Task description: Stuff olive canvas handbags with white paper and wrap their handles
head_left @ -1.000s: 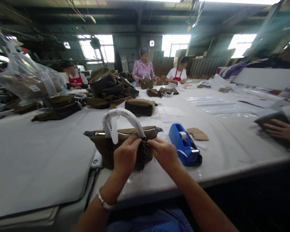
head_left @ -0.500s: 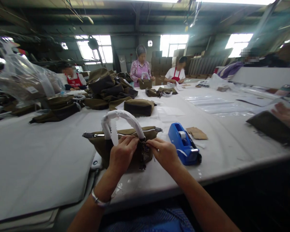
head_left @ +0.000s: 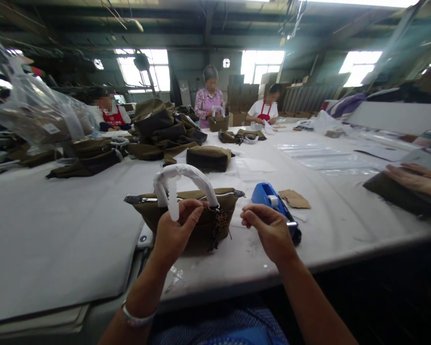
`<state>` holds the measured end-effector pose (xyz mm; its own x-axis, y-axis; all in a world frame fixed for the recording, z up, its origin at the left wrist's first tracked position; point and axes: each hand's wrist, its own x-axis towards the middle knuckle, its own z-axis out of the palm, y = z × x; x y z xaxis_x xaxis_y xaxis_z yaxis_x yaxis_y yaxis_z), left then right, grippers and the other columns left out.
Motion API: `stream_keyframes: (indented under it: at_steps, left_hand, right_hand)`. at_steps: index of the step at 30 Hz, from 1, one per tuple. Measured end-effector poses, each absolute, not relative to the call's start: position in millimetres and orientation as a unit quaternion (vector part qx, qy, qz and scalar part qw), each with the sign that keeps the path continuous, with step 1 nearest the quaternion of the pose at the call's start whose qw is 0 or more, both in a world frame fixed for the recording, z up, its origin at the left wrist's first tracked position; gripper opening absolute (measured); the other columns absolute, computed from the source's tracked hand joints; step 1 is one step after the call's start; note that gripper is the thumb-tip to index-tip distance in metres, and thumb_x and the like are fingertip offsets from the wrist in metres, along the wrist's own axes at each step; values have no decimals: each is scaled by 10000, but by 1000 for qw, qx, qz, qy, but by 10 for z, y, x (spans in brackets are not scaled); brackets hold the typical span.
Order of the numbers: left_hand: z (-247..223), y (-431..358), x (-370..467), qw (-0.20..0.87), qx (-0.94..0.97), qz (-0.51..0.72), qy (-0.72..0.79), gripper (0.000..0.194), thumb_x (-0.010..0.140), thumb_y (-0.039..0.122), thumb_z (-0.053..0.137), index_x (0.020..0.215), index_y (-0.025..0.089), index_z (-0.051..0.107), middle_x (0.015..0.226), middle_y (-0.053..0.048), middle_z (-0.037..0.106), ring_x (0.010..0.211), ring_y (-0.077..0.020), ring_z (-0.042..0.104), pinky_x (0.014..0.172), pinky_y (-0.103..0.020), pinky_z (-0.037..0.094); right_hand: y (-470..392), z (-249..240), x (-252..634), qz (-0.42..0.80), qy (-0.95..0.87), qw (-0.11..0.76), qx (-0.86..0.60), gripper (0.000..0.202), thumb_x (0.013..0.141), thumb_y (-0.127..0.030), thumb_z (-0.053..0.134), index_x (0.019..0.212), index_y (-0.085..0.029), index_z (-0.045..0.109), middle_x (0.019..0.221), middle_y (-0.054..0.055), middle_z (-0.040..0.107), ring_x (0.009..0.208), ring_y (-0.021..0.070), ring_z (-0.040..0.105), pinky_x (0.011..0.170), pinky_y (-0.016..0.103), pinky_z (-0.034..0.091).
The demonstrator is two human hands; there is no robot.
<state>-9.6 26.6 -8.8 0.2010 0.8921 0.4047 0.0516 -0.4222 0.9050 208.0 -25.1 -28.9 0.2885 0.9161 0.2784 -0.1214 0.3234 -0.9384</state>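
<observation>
An olive-green handbag (head_left: 197, 235) stands upright on the table in front of me, its zipper along the top. Its arched handle (head_left: 187, 170) is wrapped in white paper, with a loose strip hanging down. From the handle's right base hangs a dark patterned charm (head_left: 221, 221). My left hand (head_left: 174, 232) is at the bag's front, thumb and fingertips pinched near the charm; what they hold is too small to make out. Off the bag's right side, my right hand (head_left: 269, 230) is also pinched, its contents unclear. Just behind it sits a blue tape dispenser (head_left: 264, 194), partly covered.
A brown paper piece (head_left: 294, 199) lies beside the dispenser. Olive bags (head_left: 158, 127) are piled behind, with one bag (head_left: 208, 158) nearer. Clear plastic sleeves (head_left: 319, 155) lie at right. Several co-workers are around the table; one's hands (head_left: 416, 179) press on a dark bag at the right edge.
My right hand has moved away from the charm to the right, in front of the dispenser. My left hand has stayed by the bag, thumb now raised. The co-worker's hands have come down onto their bag.
</observation>
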Motion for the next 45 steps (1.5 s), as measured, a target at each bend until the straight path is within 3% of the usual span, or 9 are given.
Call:
stream_keyframes:
  at_steps: [5, 8, 13, 16, 19, 23, 34, 45]
  left_hand:
    - [-85, 176, 118, 479, 619, 535, 318, 165, 900, 313, 719, 1020, 204, 691, 897, -5, 770, 894, -144, 737, 871, -237, 575]
    - [-91, 141, 163, 460, 641, 528, 316, 142, 921, 281, 683, 1037, 222, 739, 935, -7, 758, 890, -136, 720, 836, -218, 568]
    - [-116, 128, 169, 387, 713, 497, 307, 184, 942, 226, 649, 1051, 261, 794, 1047, -15, 756, 995, -145, 697, 902, -219, 546]
    - [-140, 110, 190, 406, 694, 490, 336, 193, 912, 255, 701, 1092, 259, 769, 1019, -5, 780, 936, -151, 733, 861, -229, 580]
    - [-144, 85, 209, 408, 675, 495, 365, 144, 875, 290, 746, 1009, 238, 751, 917, 9, 788, 855, -163, 754, 805, -242, 605]
    - [-123, 74, 194, 351, 709, 484, 374, 69, 885, 291, 730, 901, 245, 779, 890, 12, 796, 836, -181, 753, 825, -275, 615]
    - [-164, 69, 189, 276, 749, 480, 365, 240, 927, 247, 682, 1166, 256, 699, 1020, 3, 802, 939, -182, 769, 902, -290, 601]
    - [-151, 46, 193, 257, 757, 469, 376, 260, 929, 250, 663, 1188, 250, 678, 997, -12, 800, 942, -197, 771, 928, -321, 600]
  right_hand:
    - [-173, -425, 1940, 500, -370, 701, -349, 217, 719, -361, 899, 909, -294, 817, 859, -1, 779, 758, 132, 693, 770, 271, 574]
    - [-167, -482, 1886, 466, -405, 695, -368, 142, 791, -348, 850, 919, -294, 818, 893, 0, 765, 817, 139, 666, 798, 276, 545]
    - [-199, -464, 1864, 397, -478, 674, -400, 76, 861, -321, 781, 916, -278, 810, 1208, 23, 703, 1017, 181, 627, 846, 293, 519]
    - [-206, -447, 1850, 402, -481, 661, -413, 104, 867, -341, 771, 917, -256, 804, 964, 25, 748, 858, 169, 653, 779, 296, 540]
    - [-203, -447, 1827, 418, -459, 667, -412, 165, 837, -349, 799, 972, -254, 788, 814, -2, 739, 750, 155, 667, 733, 293, 564]
    - [-212, -448, 1803, 414, -443, 675, -420, 197, 783, -325, 844, 951, -251, 773, 846, -8, 750, 773, 156, 689, 745, 282, 578]
    - [-197, -485, 1813, 332, -491, 658, -464, 94, 848, -307, 786, 930, -261, 781, 884, -7, 745, 809, 153, 671, 735, 256, 538]
    - [-215, -430, 1776, 240, -555, 635, -481, 22, 878, -261, 750, 894, -249, 760, 888, 6, 715, 830, 168, 651, 708, 261, 518]
